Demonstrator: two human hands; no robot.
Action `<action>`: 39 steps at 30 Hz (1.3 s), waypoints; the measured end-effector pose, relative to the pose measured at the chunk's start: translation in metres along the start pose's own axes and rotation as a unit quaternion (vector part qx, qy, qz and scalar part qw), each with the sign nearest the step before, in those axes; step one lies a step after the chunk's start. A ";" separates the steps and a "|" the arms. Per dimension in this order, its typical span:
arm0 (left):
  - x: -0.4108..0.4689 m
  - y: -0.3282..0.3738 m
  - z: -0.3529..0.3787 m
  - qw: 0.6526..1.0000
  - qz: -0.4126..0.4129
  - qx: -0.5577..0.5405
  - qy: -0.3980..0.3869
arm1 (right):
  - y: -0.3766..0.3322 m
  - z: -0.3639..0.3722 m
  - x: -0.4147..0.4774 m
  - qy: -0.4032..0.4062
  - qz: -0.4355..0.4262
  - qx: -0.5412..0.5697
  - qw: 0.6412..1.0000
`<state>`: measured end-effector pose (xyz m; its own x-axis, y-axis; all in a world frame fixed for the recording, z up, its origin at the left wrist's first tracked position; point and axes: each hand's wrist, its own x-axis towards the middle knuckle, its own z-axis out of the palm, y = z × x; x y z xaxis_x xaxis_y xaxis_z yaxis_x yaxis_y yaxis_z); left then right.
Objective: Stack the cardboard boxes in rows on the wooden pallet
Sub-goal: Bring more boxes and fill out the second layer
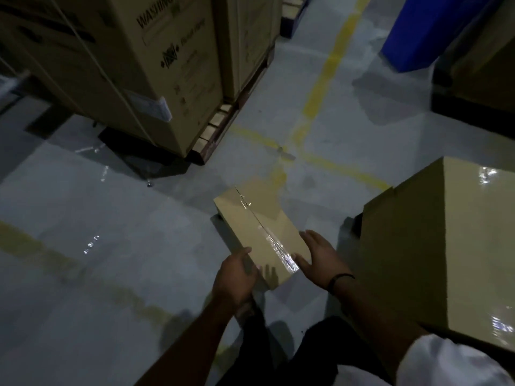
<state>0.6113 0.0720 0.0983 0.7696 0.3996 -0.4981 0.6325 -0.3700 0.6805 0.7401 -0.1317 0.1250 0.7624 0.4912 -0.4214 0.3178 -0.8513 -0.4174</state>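
Dim grey warehouse floor, cardboard box [257,227] lying just left of the big carton [446,246]. My right hand [320,259] presses it flat-fingered, left hand [235,275] blurry, can't tell its grip. Lopsided lift could drop it.

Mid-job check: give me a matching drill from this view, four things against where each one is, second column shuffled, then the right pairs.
Things
1. small flat taped cardboard box
2. tall printed cardboard carton
3. bulky blue object
4. yellow painted floor line

Places
A. top right of the view
B. on the grey floor, running away from the camera
C. between the left hand and the right hand
D. on the wooden pallet, upper left

Pairs: 1-C, 2-D, 3-A, 4-B
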 end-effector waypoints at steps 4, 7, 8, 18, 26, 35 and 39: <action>0.039 -0.003 0.006 1.000 -0.023 0.004 0.008 | 0.005 0.008 0.044 -0.026 0.010 0.004 1.000; 0.070 -0.008 0.019 0.999 -0.037 0.013 0.001 | 0.021 0.018 0.077 -0.045 0.006 -0.010 0.999; 0.080 -0.011 0.027 0.999 -0.043 0.011 -0.002 | 0.029 0.021 0.089 -0.053 0.006 -0.016 0.998; 0.178 -0.050 0.108 0.986 -0.156 -0.044 0.043 | 0.107 0.075 0.219 -0.122 -0.012 -0.065 0.990; 0.267 -0.106 0.172 0.979 -0.194 0.029 0.063 | 0.139 0.148 0.308 -0.146 -0.061 -0.106 0.982; 0.325 -0.160 0.210 0.974 -0.223 -0.011 0.048 | 0.162 0.225 0.374 -0.163 -0.094 -0.109 0.976; 0.327 -0.169 0.218 0.977 -0.202 -0.040 0.058 | 0.168 0.236 0.379 -0.154 -0.109 -0.088 0.978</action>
<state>0.7758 0.0824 -0.2965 0.4405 0.5942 -0.6730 0.8699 -0.0974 0.4835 0.9492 -0.0449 -0.2942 0.4672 0.6742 -0.5719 0.5665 -0.7249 -0.3918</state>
